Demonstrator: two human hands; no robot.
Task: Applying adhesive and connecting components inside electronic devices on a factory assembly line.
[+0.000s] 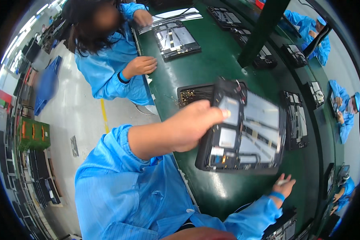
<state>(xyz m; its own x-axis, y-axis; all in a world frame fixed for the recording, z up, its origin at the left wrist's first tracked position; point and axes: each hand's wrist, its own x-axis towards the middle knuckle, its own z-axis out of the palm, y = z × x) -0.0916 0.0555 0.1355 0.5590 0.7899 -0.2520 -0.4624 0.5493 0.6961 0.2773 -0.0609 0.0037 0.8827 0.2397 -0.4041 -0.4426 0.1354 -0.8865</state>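
Observation:
My left hand (184, 126) grips the left edge of an opened tablet (258, 132), thumb on top. The tablet is tilted and held above the green bench, blurred by motion; silver panels, dark ribbon cables and a small circuit board show inside its black frame. Farther right and lower, my right hand (283, 187), with a blue wristband, reaches over the bench with its fingers apart. A small pale patch shows at its fingers; I cannot tell what it is. Partly behind the tablet lies a black tray (194, 91) with many small gold-tipped parts.
A co-worker in blue (108, 76) sits at the far left, a hand near another opened tablet (176, 40). More opened tablets (295, 120) stand along the right side of the green bench (168, 72). A green post (264, 34) rises from it. Other workers sit beyond.

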